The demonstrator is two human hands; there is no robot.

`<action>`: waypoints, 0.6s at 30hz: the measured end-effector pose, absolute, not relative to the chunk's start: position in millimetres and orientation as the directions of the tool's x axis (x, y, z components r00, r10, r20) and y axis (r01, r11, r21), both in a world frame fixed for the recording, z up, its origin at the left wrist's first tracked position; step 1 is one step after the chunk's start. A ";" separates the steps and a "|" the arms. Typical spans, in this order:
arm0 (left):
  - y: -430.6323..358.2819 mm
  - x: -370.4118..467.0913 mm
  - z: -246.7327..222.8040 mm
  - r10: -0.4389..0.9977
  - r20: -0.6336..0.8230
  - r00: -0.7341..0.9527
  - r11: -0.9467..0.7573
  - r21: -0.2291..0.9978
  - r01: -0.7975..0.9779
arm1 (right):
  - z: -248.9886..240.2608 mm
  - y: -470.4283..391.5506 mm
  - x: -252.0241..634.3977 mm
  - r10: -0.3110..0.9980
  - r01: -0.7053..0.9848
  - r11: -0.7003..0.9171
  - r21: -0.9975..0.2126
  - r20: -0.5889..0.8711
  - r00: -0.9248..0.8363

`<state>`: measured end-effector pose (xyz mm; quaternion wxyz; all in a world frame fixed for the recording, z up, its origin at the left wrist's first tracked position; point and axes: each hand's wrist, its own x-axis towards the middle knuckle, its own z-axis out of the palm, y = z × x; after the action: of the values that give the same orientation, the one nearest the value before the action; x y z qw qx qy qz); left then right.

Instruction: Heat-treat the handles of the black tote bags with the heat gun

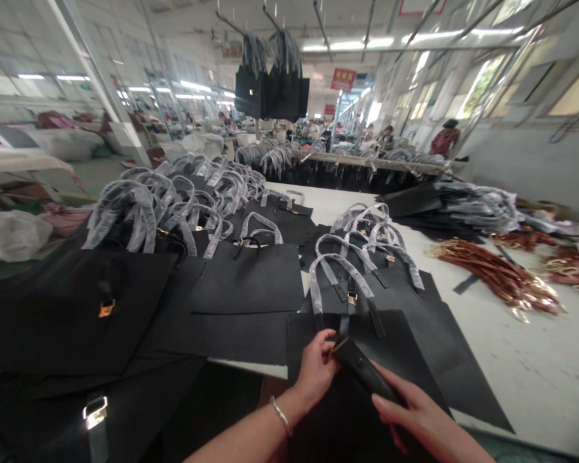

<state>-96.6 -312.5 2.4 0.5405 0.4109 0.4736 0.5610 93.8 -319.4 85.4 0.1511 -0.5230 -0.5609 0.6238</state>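
My left hand (pixel 317 366), with a bracelet at the wrist, has its fingers curled at the strap of the nearest black bag (pixel 393 331); a small metallic glint shows at the fingertips. In my right hand (pixel 412 408) is a black handheld tool (pixel 367 372), its tip close to my left fingertips. The bag's handles (pixel 340 267) are wrapped in clear plastic and stand up behind my hands. A dark strap (pixel 344 324) hangs down the bag's middle. The exact contact between tool and strap is too small to tell.
Black bags with wrapped handles (pixel 251 276) are piled at the left. On the white table (pixel 545 360) at the right lie brown straps with gold hardware (pixel 496 273) and a stack of black pieces (pixel 444 206). Other bags (pixel 273 93) hang overhead; people are in the background.
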 end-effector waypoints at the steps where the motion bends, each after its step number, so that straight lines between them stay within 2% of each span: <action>1: -312.9 -96.3 2.5 0.997 -0.045 -0.068 0.030 0.978 -0.204 | 84.9 -319.1 92.8 0.781 0.397 -0.318 -0.861 -0.476 -0.404; 5: -313.3 -94.0 -0.3 0.997 -0.072 -0.027 0.067 0.983 -0.172 | 85.3 -310.3 86.2 0.865 0.414 -0.239 -0.878 -0.386 -0.321; 8: -312.6 -101.9 -0.4 0.991 -0.133 -0.024 0.130 0.987 -0.096 | 89.5 -305.4 91.2 0.872 0.434 -0.229 -0.871 -0.382 -0.305; 10: -311.5 -116.7 3.9 0.989 -0.137 -0.056 0.140 0.989 0.043 | 91.5 -307.0 101.2 0.871 0.434 -0.247 -0.866 -0.395 -0.292; 12: -309.1 -137.8 11.1 0.990 -0.044 -0.133 0.080 0.956 0.282 | 90.7 -311.8 113.3 0.877 0.436 -0.267 -0.859 -0.405 -0.261; 15: -302.1 -169.4 22.0 0.962 0.135 -0.237 0.062 0.737 0.673 | 84.1 -320.6 127.8 0.886 0.421 -0.310 -0.853 -0.419 -0.199; 18: -293.2 -187.7 29.1 0.961 0.137 -0.240 0.140 0.507 0.851 | 75.9 -327.0 133.5 0.888 0.388 -0.346 -0.854 -0.432 -0.160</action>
<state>-187.7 -293.2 29.1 0.1109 0.6065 0.7469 0.2491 133.5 -327.0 75.9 0.2265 -0.6071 -0.5252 0.5516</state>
